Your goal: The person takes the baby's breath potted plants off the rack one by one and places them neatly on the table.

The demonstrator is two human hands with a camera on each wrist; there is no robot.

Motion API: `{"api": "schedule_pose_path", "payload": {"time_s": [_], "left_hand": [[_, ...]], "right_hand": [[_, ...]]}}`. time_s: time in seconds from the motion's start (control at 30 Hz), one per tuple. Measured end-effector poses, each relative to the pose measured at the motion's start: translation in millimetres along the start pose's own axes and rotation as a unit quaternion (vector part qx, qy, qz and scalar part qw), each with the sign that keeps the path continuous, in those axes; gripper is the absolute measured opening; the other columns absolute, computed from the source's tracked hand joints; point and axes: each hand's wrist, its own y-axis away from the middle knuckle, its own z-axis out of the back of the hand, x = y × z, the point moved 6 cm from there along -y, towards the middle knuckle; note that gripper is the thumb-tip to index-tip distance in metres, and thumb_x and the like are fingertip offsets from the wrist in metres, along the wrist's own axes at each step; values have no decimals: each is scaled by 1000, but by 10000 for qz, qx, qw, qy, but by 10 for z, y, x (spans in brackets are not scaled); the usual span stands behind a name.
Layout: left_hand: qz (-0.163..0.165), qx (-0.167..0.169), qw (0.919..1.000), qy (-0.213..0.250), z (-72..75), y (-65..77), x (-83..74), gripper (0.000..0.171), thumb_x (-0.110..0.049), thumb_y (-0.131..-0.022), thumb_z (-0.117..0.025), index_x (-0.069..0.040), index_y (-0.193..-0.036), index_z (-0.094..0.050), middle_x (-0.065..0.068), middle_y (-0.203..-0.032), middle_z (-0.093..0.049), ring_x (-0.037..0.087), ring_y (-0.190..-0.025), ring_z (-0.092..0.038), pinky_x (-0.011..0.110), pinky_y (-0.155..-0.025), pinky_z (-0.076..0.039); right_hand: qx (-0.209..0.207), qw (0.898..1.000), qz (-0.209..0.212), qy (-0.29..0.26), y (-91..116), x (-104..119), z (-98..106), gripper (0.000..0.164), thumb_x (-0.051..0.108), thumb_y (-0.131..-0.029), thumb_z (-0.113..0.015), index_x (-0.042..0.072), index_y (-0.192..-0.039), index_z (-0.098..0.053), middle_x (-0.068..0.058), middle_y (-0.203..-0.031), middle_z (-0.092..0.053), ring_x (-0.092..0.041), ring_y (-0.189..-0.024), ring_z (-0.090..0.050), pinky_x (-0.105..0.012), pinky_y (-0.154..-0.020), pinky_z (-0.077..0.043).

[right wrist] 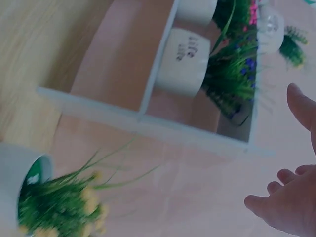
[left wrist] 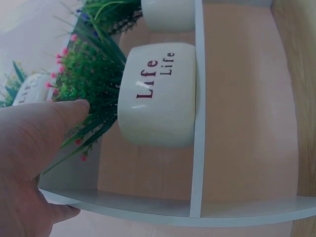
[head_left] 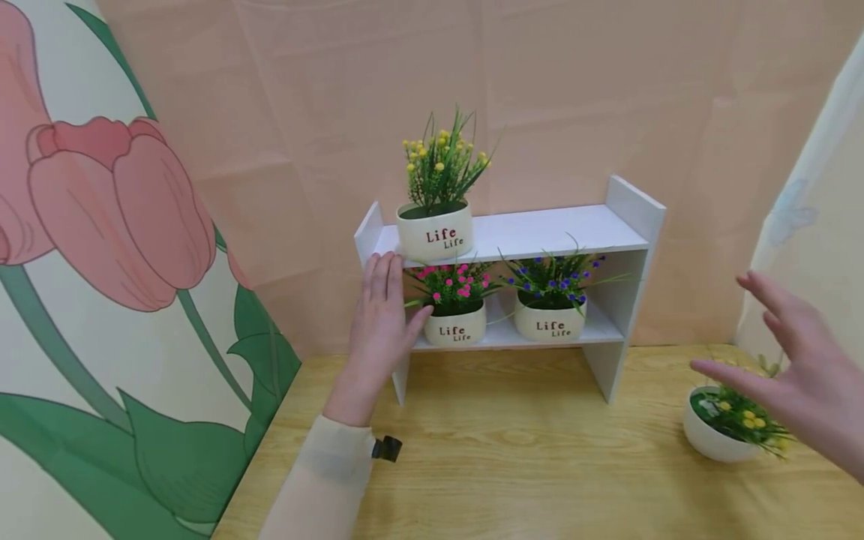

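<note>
Tbl [head_left: 486,465] bears shelf [head_left: 547,231], L hand [head_left: 379,330] touching L edge.

Clock centred on head view. Shelf [head_left: 540,229]: plain white. Upper pot [head_left: 435,236], 12 o'clock: cream, red "Life" lettering; yellow blooms, green leaves. Pink-bloomed pot [head_left: 455,328], 5 o'clock, and blue-bloomed pot [head_left: 550,322], 4 o'clock: cream, dark red lettering, green leaves. Outermost pot [head_left: 718,439], also 4 o'clock: white; yellow blooms. Surface [head_left: 513,465]: yellow-tan wood grain. Backdrop [head_left: 337,112]: dusty pink. Mural [head_left: 121,210], 9 o'clock: pink tulips, dark outlines, green leaves, off-white ground. Sleeve [head_left: 320,480], 7 o'clock: cream.
</note>
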Motion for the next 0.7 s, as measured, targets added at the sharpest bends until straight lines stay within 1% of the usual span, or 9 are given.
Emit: {"api": "schedule_pose_path", "payload": {"time_s": [0.03,0.13,0.27,0.37,0.47,0.5,0.57,0.6,0.7], "left_hand": [[3,7,10000,5,-2,0,4,101,-44,-103,-79,-2,-173,-20,17,-177,-24,34,-169,-7,46,-136,-19],[-1,15,10000,13,-8,-1,11,100,-44,-103,-79,-2,-173,-20,17,-177,-24,34,-169,-7,46,-136,-19],[17,3,10000,3,-7,-9,5,100,-44,-103,-79,-3,-173,-21,16,-177,-24,34,-169,-8,47,-136,-20],[41,30,10000,10,-7,-19,-14,100,-45,-103,-79,-3,-173,-21,16,-177,-24,34,-169,-8,47,-136,-20],[72,70,9999,33,-10,-25,-25,100,-44,-103,-79,-4,-173,-20,15,-177,-23,33,-169,-7,46,-136,-19],[88,81,9999,33,-12,-26,-25,99,-44,-103,-78,-4,-173,-20,15,-177,-23,33,-169,-6,46,-136,-18],[110,87,9999,27,-12,-25,-20,99,-44,-103,-79,-4,-173,-20,14,-177,-23,33,-169,-6,45,-136,-17],[122,94,9999,19,-12,-22,-15,99,-44,-104,-78,-5,-173,-20,14,-177,-23,33,-169,-6,44,-136,-16],[123,105,9999,-8,-10,-12,-4,99,-44,-104,-78,-4,-173,-20,15,-177,-23,33,-169,-6,42,-137,-13]], "right_hand": [[113,9999,-31,-42,-35,71,-33,123,-6,-84,-92,29,-178,-21,4,-181,-24,-24,-167,-17,1,-115,-14],[459,9989,-93,-93,-160,294,-140,118,2,-91,-90,36,-177,-18,7,-181,-21,-48,-163,-19,3,-112,-12],[743,9970,-18,-222,-351,600,-281,113,7,-96,-87,42,-177,-17,4,-183,-17,-53,-162,-19,3,-110,-16],[830,9956,203,-388,-476,830,-395,111,6,-96,-87,39,-177,-19,0,-183,-17,-53,-162,-20,-9,-123,-16],[877,9939,457,-485,-598,1029,-509,110,7,-94,-89,34,-177,-22,0,-182,-21,-51,-163,-23,-32,-134,-13],[898,9934,517,-488,-638,1086,-545,109,8,-94,-89,34,-177,-23,0,-182,-22,-50,-163,-24,-41,-135,-13],[958,9926,601,-449,-730,1188,-622,107,11,-95,-89,33,-177,-24,0,-181,-23,-48,-162,-27,-47,-134,-20],[1024,9917,614,-469,-777,1230,-660,106,13,-96,-89,33,-177,-24,-1,-181,-23,-48,-162,-28,-55,-133,-22],[1248,9887,585,-593,-927,1334,-791,102,18,-99,-87,29,-178,-22,-3,-181,-22,-51,-161,-30,-64,-129,-27]]}}
